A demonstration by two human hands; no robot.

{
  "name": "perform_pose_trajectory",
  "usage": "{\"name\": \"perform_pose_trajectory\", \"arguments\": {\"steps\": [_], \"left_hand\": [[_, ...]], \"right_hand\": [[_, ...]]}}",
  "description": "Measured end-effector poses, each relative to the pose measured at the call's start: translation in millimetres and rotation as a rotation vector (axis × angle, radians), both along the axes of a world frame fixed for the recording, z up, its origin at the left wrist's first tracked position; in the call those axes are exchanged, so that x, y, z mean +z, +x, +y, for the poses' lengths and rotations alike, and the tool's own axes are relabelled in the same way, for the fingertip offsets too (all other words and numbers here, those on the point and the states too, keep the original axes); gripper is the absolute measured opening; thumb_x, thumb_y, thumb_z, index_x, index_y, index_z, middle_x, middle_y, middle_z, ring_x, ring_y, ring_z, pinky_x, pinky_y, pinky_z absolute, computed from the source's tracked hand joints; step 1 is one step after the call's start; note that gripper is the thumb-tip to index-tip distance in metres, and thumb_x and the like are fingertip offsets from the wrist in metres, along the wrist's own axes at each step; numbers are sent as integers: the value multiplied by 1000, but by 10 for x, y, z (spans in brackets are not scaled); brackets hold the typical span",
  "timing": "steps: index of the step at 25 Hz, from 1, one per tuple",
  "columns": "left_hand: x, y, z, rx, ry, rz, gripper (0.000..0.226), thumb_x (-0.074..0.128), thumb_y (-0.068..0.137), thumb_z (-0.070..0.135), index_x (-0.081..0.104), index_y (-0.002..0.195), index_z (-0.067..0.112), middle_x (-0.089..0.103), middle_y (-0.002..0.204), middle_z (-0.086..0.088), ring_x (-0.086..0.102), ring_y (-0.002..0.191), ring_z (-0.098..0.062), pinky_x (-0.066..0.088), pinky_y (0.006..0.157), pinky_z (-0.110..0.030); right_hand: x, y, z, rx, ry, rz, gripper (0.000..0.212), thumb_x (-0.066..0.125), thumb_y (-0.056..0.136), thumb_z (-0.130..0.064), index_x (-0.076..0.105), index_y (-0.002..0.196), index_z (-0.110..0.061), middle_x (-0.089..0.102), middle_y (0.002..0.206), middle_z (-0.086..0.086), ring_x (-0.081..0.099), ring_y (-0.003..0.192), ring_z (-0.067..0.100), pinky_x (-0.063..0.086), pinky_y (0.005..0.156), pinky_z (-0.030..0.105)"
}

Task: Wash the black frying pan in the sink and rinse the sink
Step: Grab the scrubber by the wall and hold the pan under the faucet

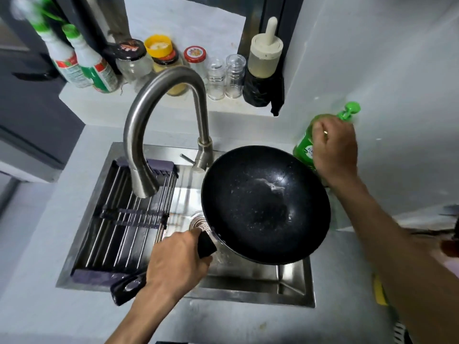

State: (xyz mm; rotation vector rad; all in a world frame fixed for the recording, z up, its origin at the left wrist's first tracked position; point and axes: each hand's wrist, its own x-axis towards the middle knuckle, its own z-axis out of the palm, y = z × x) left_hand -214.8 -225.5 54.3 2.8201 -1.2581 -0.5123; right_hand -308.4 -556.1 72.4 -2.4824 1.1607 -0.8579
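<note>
The black frying pan is held over the right half of the steel sink, its wet inside facing up with a small pale patch of liquid near the far side. My left hand grips the pan's black handle, whose end sticks out behind my wrist. My right hand grips a green dish soap bottle with a green pump top, standing on the counter behind the pan's right rim. The curved steel faucet arches over the sink's left half; no water shows from it.
A dark roll-up drying rack covers the sink's left half. The drain strainer shows beside the pan. On the ledge behind stand jars, two spray bottles, clear shakers and a squeeze bottle.
</note>
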Motion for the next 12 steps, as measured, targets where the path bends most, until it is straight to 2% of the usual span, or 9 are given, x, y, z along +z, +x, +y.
{"name": "perform_pose_trajectory", "arguments": {"steps": [3, 5, 7, 9, 10, 12], "left_hand": [[-327, 49, 348, 14, 37, 49, 32, 62, 71, 50, 59, 95, 29, 71, 85, 4, 68, 81, -18, 48, 65, -30], [-500, 132, 538, 12, 61, 60, 29, 61, 72, 48, 59, 92, 28, 71, 83, 3, 68, 81, -18, 47, 63, -30], [-651, 246, 693, 13, 60, 67, 27, 62, 73, 47, 59, 90, 27, 71, 83, 3, 68, 81, -19, 44, 63, -30], [-778, 362, 791, 2, 60, 77, 26, 62, 75, 47, 59, 90, 27, 70, 84, 3, 68, 81, -20, 43, 63, -30], [-831, 404, 805, -7, 58, 81, 25, 61, 76, 47, 59, 90, 26, 70, 85, 3, 68, 81, -20, 44, 64, -30], [-928, 513, 848, -18, 57, 101, 25, 60, 77, 46, 60, 91, 25, 71, 85, 2, 68, 82, -20, 48, 67, -30]], "right_hand": [[-147, 87, 1004, 103, 227, -89, 20, 54, 100, -11, 71, 95, -2, 72, 94, 13, 64, 87, 35, 50, 82, 43], [-117, 337, 1534, 211, 535, -108, 16, 61, 97, -15, 72, 109, -10, 73, 101, 3, 68, 91, 22, 56, 87, 42], [-11, 719, 1924, 400, 918, -171, 39, 68, 93, -18, 61, 132, -20, 68, 123, -5, 62, 114, 9, 50, 102, 36], [105, 1138, 2215, 581, 1229, -317, 58, 70, 91, -18, 47, 145, -23, 64, 132, -7, 57, 124, 8, 44, 106, 25], [145, 1308, 2301, 617, 1312, -383, 57, 70, 91, -15, 47, 143, -22, 66, 126, -5, 60, 119, 7, 46, 101, 20], [158, 1469, 2398, 578, 1303, -435, 40, 71, 90, -11, 58, 128, -15, 72, 112, -1, 66, 102, 3, 49, 90, 17]]}}
